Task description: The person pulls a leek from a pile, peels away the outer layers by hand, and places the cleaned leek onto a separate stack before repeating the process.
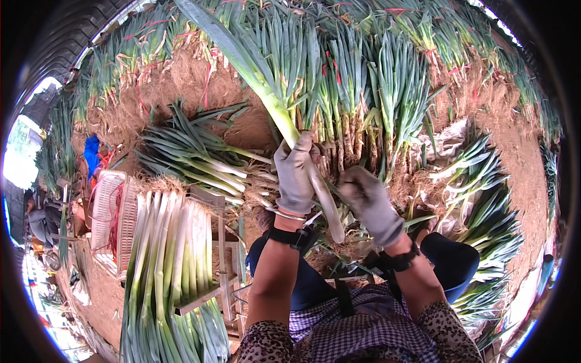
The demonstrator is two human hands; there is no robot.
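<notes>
A single long leek (pixel 279 115) slants across the middle, its green leaves toward the top and its white stem end pointing down toward my lap. My left hand (pixel 295 175), in a grey glove, is wrapped round its stem. To the right of the white end is my right hand (pixel 370 202), gloved too, its fingers curled and apart from the leek. Whether anything is inside those fingers is hidden. Below my hands lie loose leaf scraps. Just beyond stand several upright leek bundles (pixel 396 91) with brownish, untrimmed stems.
Pale-stemmed leeks (pixel 172 236) lie in a metal rack (pixel 221 254) at my left, beside a pinkish plastic basket (pixel 108 209). Loose leeks (pixel 196 160) lie behind it. More leeks (pixel 493 224) are piled at my right. Tied bundles line the far ground.
</notes>
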